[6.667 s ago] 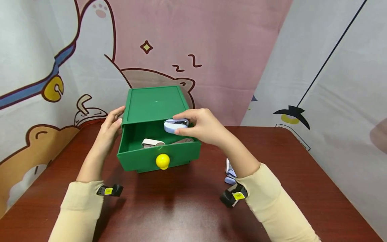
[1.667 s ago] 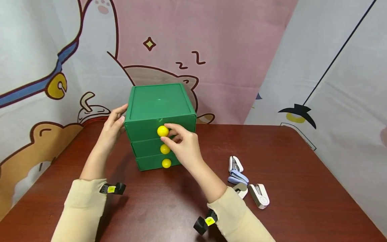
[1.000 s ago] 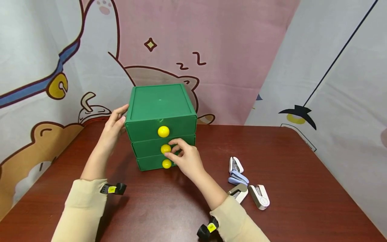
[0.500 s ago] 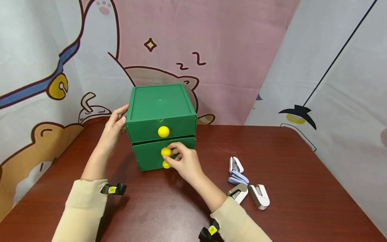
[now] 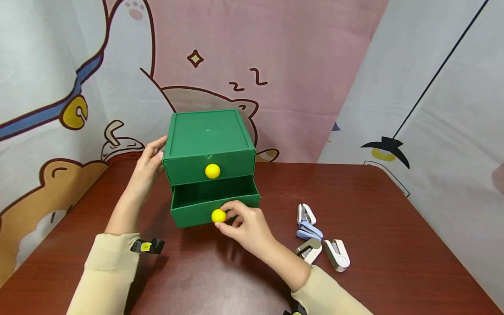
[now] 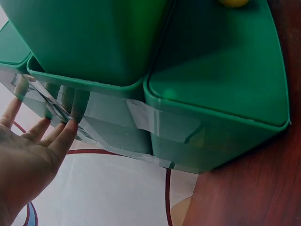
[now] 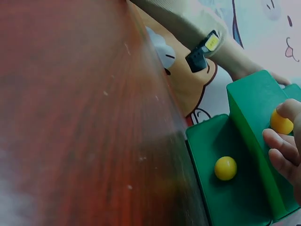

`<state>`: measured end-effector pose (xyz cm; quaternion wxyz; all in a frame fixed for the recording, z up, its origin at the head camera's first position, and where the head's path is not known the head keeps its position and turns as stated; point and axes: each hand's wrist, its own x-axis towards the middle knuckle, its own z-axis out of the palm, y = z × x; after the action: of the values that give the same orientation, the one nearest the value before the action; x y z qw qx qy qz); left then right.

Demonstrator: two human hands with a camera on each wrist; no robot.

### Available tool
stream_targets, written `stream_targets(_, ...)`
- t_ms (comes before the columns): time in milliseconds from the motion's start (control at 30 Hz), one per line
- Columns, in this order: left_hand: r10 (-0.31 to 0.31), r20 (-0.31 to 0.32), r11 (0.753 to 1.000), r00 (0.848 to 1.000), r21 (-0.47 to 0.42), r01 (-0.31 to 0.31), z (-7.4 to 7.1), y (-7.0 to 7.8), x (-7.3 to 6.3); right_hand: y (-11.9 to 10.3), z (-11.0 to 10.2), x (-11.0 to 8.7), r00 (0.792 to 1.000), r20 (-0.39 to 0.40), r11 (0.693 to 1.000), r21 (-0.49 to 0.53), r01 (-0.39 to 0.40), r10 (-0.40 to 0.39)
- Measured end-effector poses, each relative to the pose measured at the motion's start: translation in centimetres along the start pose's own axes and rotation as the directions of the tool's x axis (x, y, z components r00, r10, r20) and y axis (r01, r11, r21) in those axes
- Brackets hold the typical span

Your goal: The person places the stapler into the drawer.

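A green drawer cabinet [image 5: 208, 133] with yellow ball knobs stands on the table. Its middle drawer [image 5: 193, 214] is pulled out, and no object shows in the visible part of its inside. My right hand [image 5: 249, 227] pinches that drawer's yellow knob [image 5: 218, 215] between thumb and fingers. The top drawer [image 5: 181, 170] is closed. In the right wrist view the bottom drawer [image 7: 216, 197], with its own knob [image 7: 225, 168], sits closed below the pulled one. My left hand [image 6: 35, 153] rests its extended fingertips on the cabinet's taped side wall.
To the right on the brown table [image 5: 393, 227] lie several small staplers: a white one [image 5: 306, 213], a light blue one [image 5: 309, 230], a grey-topped one [image 5: 309, 250] and another white one [image 5: 337, 255]. A printed curtain [image 5: 299, 78] hangs behind the table.
Earlier my right hand held a light blue stapler at the open top drawer. That drawer is now closed, more staplers lie at right, and the middle drawer has slid out towards me.
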<state>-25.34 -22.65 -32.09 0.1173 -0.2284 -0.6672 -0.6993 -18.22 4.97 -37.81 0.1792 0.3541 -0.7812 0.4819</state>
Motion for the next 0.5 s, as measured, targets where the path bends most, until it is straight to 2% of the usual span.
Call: stream_targets(500, 0.011, 0.000, 1.000, 1.000, 0.008, -0.011, 0.0, 0.0, 0.0, -1.9, -0.8, -2.4, 0.996, 0.049, 0.996, -0.033, 0.080, -0.078)
